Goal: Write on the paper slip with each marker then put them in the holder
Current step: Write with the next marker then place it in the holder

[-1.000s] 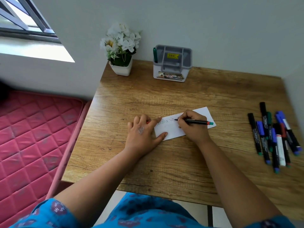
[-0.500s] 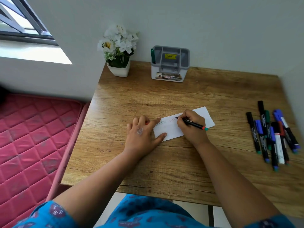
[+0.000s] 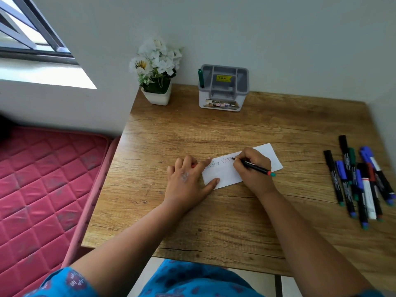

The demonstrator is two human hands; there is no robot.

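Observation:
A white paper slip [image 3: 222, 173] with faint red writing lies mid-table. My left hand [image 3: 188, 182] lies on its left end, thumb and forefinger spread on the paper; a bit of red shows under the fingers. My right hand [image 3: 254, 168] grips a thin black marker [image 3: 256, 167] with a red and teal end, tip down on the slip. A grey and white holder [image 3: 222, 88] stands at the back with one green marker [image 3: 200, 78] in its left slot. Several markers [image 3: 360, 181] lie in a loose pile at the right.
A white pot of white flowers [image 3: 157, 71] stands at the table's back left corner. The wooden table [image 3: 235, 129] meets walls at the back and right. A pink quilted mattress [image 3: 42, 179] lies left of it, below a window.
The writing on the slip has grown by a letter or so. The marker's rear end has tipped down to the right. My left hand holds still.

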